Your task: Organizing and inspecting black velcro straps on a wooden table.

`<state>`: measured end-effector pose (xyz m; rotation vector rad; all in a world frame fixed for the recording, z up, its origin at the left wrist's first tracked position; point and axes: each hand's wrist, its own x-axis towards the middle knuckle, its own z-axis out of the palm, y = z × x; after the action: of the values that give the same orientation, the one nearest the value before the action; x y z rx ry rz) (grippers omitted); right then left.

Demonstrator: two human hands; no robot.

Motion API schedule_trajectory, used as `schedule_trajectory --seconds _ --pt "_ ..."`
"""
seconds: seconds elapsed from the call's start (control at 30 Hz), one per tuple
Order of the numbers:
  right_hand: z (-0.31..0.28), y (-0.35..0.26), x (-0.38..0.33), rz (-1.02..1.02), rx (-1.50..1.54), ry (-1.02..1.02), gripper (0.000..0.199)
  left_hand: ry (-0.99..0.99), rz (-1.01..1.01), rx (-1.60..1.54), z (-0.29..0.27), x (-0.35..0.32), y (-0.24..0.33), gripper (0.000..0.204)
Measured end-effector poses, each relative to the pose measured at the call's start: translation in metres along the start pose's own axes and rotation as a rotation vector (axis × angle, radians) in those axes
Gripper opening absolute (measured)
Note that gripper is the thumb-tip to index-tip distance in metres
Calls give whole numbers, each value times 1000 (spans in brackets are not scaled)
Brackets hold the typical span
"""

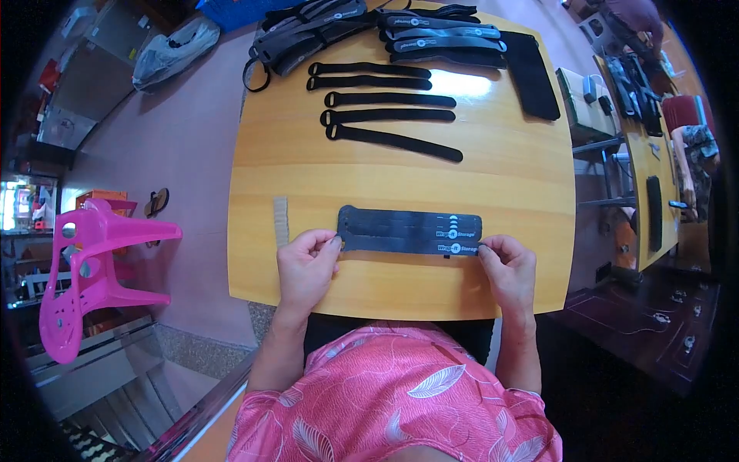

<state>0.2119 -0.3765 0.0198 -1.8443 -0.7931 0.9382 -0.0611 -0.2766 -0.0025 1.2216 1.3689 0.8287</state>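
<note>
Close to my side of the wooden table lies a layered stack of dark strap pieces (400, 221) with white print near its right end. Along its near edge runs a dark strap (389, 243), pinched at its left end by my left hand (308, 266). My right hand (510, 271) pinches the same strap's right end between thumb and fingers. Whether the strap lies on the stack or slightly above it, I cannot tell. Farther off, several black straps (389, 100) with looped left ends lie roughly parallel.
Bundled dark straps (443, 42) and a larger grey-black pile (308, 38) occupy the far edge. A black flat piece (530, 75) is at the far right, a beige strip (281, 219) near my left hand. A pink stool (100, 269) stands left. People work at a table (654, 162) on the right.
</note>
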Motion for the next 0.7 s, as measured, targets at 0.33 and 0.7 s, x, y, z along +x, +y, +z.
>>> schedule_trajectory --seconds 0.33,0.7 --pt "2 -1 10 -13 -86 -10 8 48 77 91 5 7 -10 4" --pt "4 9 13 -15 -100 24 9 120 30 68 12 7 -6 4"
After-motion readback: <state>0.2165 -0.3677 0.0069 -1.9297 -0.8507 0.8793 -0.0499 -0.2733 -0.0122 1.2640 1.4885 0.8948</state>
